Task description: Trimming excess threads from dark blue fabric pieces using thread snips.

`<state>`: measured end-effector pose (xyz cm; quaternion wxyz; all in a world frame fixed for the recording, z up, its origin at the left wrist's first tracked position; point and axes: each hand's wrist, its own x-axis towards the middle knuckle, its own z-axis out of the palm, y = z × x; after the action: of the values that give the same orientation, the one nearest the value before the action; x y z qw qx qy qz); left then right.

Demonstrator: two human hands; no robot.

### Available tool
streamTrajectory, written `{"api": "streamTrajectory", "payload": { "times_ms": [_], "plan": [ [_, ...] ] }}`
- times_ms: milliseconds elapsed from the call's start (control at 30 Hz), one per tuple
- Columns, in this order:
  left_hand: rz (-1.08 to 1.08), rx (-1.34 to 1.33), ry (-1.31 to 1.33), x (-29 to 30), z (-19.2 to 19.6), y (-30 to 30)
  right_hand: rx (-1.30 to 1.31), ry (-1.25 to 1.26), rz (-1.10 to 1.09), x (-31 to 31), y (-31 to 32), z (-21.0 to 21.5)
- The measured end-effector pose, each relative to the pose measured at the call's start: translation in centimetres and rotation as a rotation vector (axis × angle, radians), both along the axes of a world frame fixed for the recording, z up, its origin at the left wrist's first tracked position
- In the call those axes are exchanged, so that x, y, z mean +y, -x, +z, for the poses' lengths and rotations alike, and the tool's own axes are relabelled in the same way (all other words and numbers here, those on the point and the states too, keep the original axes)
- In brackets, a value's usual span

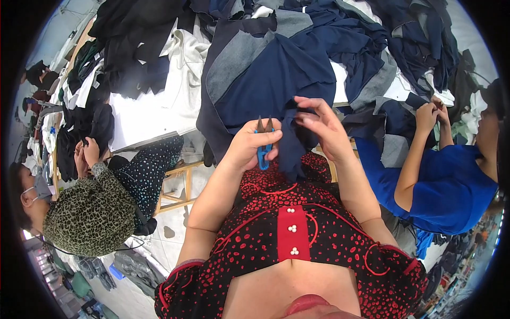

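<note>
Left hand (pixel 252 144): closed in a grip around a pair of blue-handled thread snips (pixel 264 142), just above the person's lap. Snips stand close to upright, long axis running up and down in the picture, dark blades pointing up and away from the body, blue handle loop hanging below the fingers. Blade tips are slightly apart.

Right hand (pixel 323 127): fingers bent and drawn together, pinching a fold of navy cloth (pixel 289 80) just right of the blade tips. Cloth hangs down between both hands in a narrow strip onto the lap; its upper part spreads back over the table edge (pixel 154 139), with a grey denim panel (pixel 234 56) sewn along its left side.

Table: heaped with dark garments (pixel 133 48), navy, black and grey, over a white sheet. No packages, labels or signs can be made out on the table.

Left of frame: a person in a leopard-print top (pixel 90 212), hands raised to black cloth. Right of frame: a person in a blue shirt (pixel 441 186), both hands working a dark piece. Wooden stool (pixel 178 186) stands under the table edge.
</note>
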<state>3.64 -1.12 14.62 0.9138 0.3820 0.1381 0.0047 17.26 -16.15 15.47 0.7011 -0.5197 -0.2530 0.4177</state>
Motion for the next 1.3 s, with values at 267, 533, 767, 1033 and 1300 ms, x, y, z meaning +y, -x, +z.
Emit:
{"api": "streamTrajectory", "payload": {
  "times_ms": [267, 533, 767, 1033, 1300],
  "plan": [
    [0.128, 0.069, 0.183, 1.1, -0.5, 0.5, -0.310, -0.034, 0.124, 0.0, -0.5, 0.1],
    [0.118, 0.139, 0.191, 0.8, 1.5, 0.7, -0.845, 0.038, 0.086, 1.0, -0.2, 2.0],
    [0.053, 0.008, 0.121, 2.5, 0.1, 1.0, -0.155, 0.126, 0.264, 1.6, -0.2, 1.2],
    [-0.046, -0.071, -0.627, 2.1, 1.0, 0.5, 0.041, 0.196, 0.308, 1.1, -0.4, 1.2],
    [0.044, 0.019, -0.162, 1.6, -0.3, 0.5, -0.068, 0.150, 0.233, 1.5, 0.4, 1.3]
  ]
}}
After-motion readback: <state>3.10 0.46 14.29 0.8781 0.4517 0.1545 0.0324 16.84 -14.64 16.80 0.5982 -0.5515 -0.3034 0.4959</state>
